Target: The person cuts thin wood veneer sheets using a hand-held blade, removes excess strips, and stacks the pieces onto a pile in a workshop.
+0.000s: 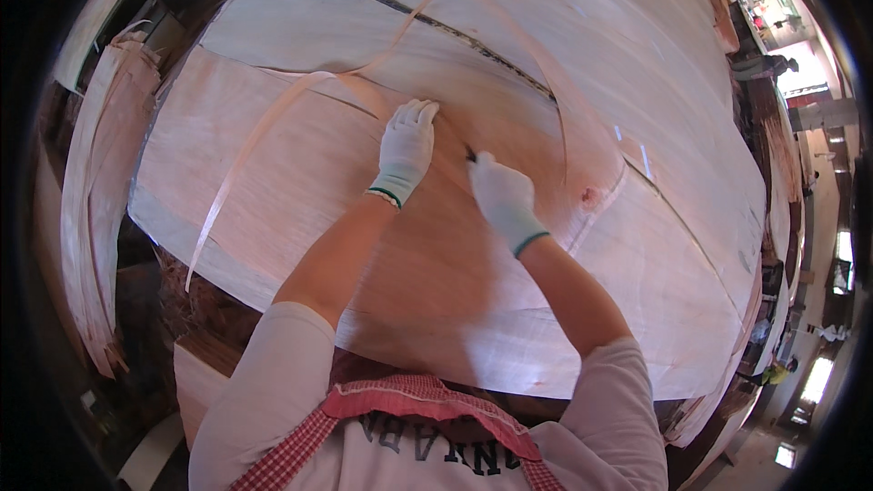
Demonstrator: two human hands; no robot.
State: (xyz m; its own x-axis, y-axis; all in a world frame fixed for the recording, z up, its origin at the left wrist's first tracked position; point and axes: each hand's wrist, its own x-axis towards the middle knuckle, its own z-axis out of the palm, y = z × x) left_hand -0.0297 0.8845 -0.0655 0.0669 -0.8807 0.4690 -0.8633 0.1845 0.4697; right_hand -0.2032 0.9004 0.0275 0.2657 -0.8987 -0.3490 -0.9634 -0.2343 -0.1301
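Note:
A large stack of thin pale wood veneer sheets (273,141) spreads in front of me. My left hand (407,147), in a white knit glove with a green cuff, is closed at the inner edge of the top sheet, where a narrow veneer strip (359,89) runs into its fingers. The fingertips are partly hidden. My right hand (503,191), gloved the same way, grips a small dark cutting knife (470,155) against the veneer, just right of the left hand. Most of the knife is hidden in the fist. Another thin strip (518,27) arches loosely beyond both hands.
A dark split (409,9) crosses the far sheets, and a reddish knot (589,195) marks the right side. Bundled veneer scraps (95,191) stand at the left. Far right, a person (768,66) is beyond the stack. A trimmed strip (238,168) hangs over the left part.

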